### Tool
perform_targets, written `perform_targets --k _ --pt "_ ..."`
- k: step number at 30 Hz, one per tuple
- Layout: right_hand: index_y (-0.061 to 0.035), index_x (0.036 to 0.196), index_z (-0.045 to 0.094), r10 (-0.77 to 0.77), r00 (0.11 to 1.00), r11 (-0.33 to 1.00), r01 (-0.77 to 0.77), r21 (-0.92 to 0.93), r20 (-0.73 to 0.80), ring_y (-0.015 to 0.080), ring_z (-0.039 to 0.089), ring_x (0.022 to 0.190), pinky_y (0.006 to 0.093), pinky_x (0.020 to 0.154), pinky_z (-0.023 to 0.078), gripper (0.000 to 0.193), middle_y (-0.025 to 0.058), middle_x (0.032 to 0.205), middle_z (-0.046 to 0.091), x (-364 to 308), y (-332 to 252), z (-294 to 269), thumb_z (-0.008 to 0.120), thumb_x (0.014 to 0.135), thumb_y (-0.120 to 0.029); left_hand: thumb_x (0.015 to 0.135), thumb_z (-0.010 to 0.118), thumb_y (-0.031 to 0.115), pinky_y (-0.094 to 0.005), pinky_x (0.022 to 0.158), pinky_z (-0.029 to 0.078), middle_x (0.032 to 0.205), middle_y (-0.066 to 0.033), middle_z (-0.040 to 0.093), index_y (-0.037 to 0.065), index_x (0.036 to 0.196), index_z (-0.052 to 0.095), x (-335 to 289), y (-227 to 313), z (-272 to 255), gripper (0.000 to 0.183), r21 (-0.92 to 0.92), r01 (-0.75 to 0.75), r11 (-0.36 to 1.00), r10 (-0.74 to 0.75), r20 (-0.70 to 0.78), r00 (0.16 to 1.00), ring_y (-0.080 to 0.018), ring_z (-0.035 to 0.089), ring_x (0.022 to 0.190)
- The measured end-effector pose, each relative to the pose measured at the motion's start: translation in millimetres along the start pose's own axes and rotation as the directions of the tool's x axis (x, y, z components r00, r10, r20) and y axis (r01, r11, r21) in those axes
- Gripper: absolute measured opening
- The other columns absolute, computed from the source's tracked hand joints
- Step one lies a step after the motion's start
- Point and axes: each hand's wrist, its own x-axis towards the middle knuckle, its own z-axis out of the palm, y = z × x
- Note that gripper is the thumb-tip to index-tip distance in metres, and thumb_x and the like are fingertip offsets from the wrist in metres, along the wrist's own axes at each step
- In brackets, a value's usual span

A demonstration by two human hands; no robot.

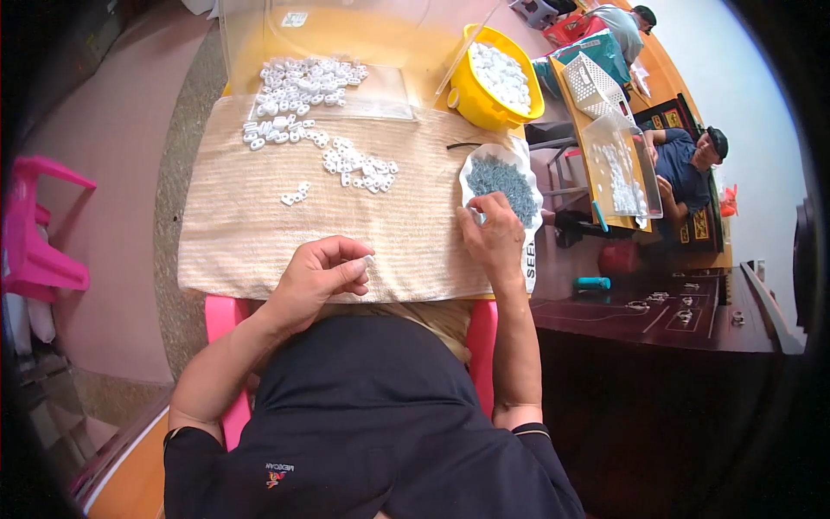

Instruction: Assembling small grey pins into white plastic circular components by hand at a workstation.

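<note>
My left hand (322,275) is closed in a pinch above the near part of the cloth, with a small white plastic piece (370,259) between thumb and index finger. My right hand (497,240) reaches over the near side of a white scalloped dish (467,180). That dish holds a heap of tiny blue-grey metallic-looking pieces (503,183), too small to name. The right fingers are bent and drawn together; whatever sits between them is hidden. Beyond my left hand lie a small group of white plastic pieces (367,170) and a few stray ones (296,194).
A larger white heap (303,82) spills from a clear plastic bin (393,91) at the far side. A yellow tub (467,108) of white pieces stands far right. Pink stool (43,225) at left; a co-worker (692,164) sits at another table on the right.
</note>
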Motion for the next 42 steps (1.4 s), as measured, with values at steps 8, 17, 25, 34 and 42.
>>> perform_targets --k 8,17,25,34,42 --pt "-0.0044 0.083 0.062 -0.081 0.994 0.991 0.072 -0.111 -0.076 0.0335 0.063 0.071 0.0423 0.063 0.049 0.009 0.0103 0.088 0.061 -3.5 -8.5 8.3 0.066 0.082 -0.013 0.092 0.061 0.009 -0.0274 0.074 0.056 0.088 -0.0049 0.063 0.001 0.109 0.060 -0.7 -2.3 1.4 0.019 0.030 -0.020 0.999 0.020 -0.014 1.000 -0.0112 0.062 0.078" --pt "-0.0025 0.085 0.059 -0.217 0.969 0.975 0.208 -0.079 -0.119 0.0332 0.063 0.072 0.0417 0.061 0.049 0.005 0.0113 0.086 0.061 -5.2 -7.0 8.7 0.063 0.083 -0.006 0.092 0.061 0.009 -0.0275 0.074 0.056 0.087 -0.0051 0.063 0.000 0.109 0.060 -1.4 -3.3 1.9 0.019 0.018 -0.031 0.999 0.031 -0.017 0.999 -0.0116 0.063 0.077" --pt "-0.0005 0.090 0.058 -0.196 0.929 0.966 0.238 0.103 -0.313 0.0314 0.061 0.069 0.0366 0.062 0.049 0.006 0.0148 0.087 0.061 -10.3 12.9 14.4 0.062 0.086 0.000 0.095 0.057 0.008 -0.0249 0.076 0.055 0.092 -0.0034 0.064 0.000 0.117 0.059 -2.0 -2.5 2.3 0.024 -0.005 -0.039 0.999 0.039 -0.055 0.998 -0.0092 0.063 0.080" --pt "0.0026 0.097 0.062 0.016 0.959 0.928 0.092 0.362 -0.283 0.0084 0.059 0.071 0.0234 0.066 0.051 0.009 0.0045 0.082 0.063 -13.4 19.7 5.9 0.064 0.089 -0.003 0.092 0.061 0.005 -0.0272 0.079 0.057 0.091 -0.0049 0.065 0.002 0.107 0.061 -3.6 -1.7 6.1 0.015 -0.105 -0.043 0.994 0.041 -0.025 0.999 -0.0115 0.065 0.081" --pt "0.0042 0.097 0.063 0.221 0.975 0.679 -0.140 0.720 -0.018 0.0089 0.061 0.070 0.0231 0.066 0.053 0.009 0.0043 0.084 0.063 -14.4 16.3 -3.9 0.061 0.092 -0.003 0.090 0.063 0.005 -0.0282 0.078 0.057 0.089 -0.0068 0.066 0.000 0.105 0.062 -1.8 3.9 8.1 0.015 -0.097 -0.020 0.995 0.021 0.007 1.000 -0.0129 0.066 0.081"
